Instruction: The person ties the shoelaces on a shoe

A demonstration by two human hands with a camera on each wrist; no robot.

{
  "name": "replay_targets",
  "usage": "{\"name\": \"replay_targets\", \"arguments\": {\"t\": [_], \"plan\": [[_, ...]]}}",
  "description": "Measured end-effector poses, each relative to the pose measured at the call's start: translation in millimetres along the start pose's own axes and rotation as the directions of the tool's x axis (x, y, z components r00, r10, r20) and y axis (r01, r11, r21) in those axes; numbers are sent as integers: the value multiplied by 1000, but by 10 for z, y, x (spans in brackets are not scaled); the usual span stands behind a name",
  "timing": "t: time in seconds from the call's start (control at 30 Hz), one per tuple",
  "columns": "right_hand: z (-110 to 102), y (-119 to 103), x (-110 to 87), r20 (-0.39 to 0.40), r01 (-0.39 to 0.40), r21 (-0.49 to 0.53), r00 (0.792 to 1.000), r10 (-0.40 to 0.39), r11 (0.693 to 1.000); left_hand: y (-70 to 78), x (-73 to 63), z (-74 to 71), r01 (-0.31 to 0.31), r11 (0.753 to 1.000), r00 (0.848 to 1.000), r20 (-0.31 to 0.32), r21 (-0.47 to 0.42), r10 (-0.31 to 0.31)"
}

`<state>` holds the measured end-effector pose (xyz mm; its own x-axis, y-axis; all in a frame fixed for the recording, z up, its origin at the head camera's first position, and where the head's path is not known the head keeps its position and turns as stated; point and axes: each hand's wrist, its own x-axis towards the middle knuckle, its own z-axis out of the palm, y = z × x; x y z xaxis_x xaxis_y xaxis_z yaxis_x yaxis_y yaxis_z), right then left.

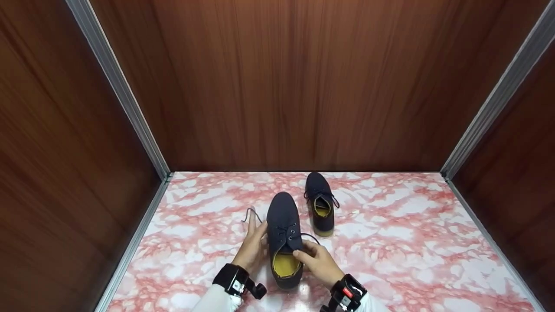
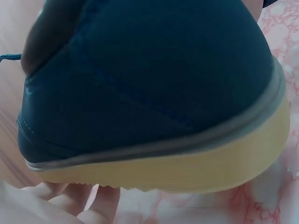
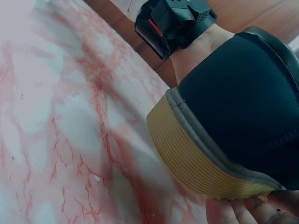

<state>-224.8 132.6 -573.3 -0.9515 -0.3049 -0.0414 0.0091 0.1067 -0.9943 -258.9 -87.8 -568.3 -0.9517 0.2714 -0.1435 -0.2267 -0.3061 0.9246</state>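
Observation:
A dark navy lace-up shoe [image 1: 282,208] with a yellow lining is held between both hands, toe pointing away. My left hand [image 1: 250,248] holds its left side, thumb against the upper; in the left wrist view, fingers [image 2: 103,203] reach under the ribbed tan sole [image 2: 201,170]. My right hand [image 1: 323,264] grips the right side, thumb at the opening's edge. Fingers [image 3: 224,211] show beneath the sole in the right wrist view. The laces are untied: one loose end [image 1: 259,215] extends past the left hand, another [image 1: 313,236] curves out above the right hand.
A matching shoe [image 1: 318,184] with its lace in place stands farther back, slightly right, on the red-and-white marbled tabletop [image 1: 403,242]. Brown wood-grain panels [image 1: 277,86] enclose the back and sides, with metal strips [image 1: 125,91] along the corners.

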Motion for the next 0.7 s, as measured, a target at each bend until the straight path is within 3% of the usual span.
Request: {"name": "replay_targets", "arguments": {"t": [0.3,0.47,0.6,0.7], "plan": [[-37,104,20,-7,59,-99,998,-60,993,-39,16,42,-36,992,997,-74,-119,28],[-36,123,40,-26,48,-82,998,-51,995,-101,9,55,-8,992,993,-116,-122,-6],[-43,101,52,-63,21,-63,998,-25,998,-179,-59,96,31,991,996,-77,-127,-41],[-48,86,51,-81,3,-59,997,-7,998,-232,-89,131,7,997,1000,-23,-83,-9]]}}
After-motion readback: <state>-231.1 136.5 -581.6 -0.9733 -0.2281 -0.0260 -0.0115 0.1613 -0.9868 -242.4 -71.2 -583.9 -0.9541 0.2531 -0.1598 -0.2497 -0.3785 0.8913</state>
